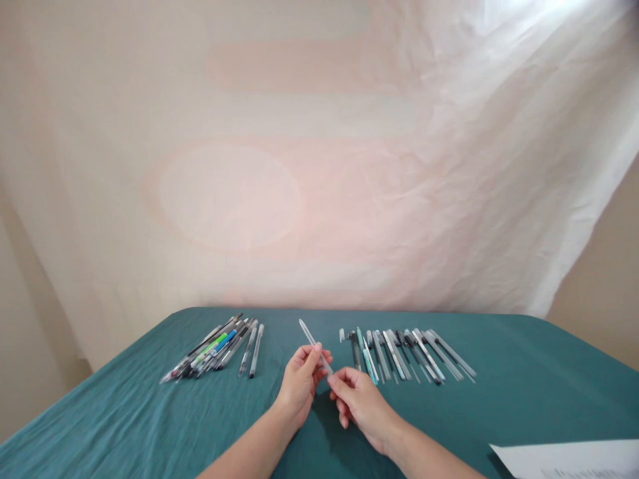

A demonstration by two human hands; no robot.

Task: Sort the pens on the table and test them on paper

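Observation:
A clear, see-through pen (310, 335) slants up and to the left over the middle of the table. My left hand (303, 380) is closed around its lower half, thumb on top. At the pen's lower end, my right hand (360, 401) pinches with thumb and forefinger, the other fingers curled beneath. Whether a separate small part sits in that pinch is hidden by the fingertips. Beyond my right hand lies a row of pens and pen parts (394, 352), some clear, some white, black or teal. A small clear cap (342, 335) rests at the row's left end.
On the left a heap of pens (212, 349) lies on the green tablecloth (124, 412), with a green and a blue one among them. Two single pens (256, 350) are beside it. White paper (569, 458) covers the near right corner. A pale cloth (319, 166) hangs behind.

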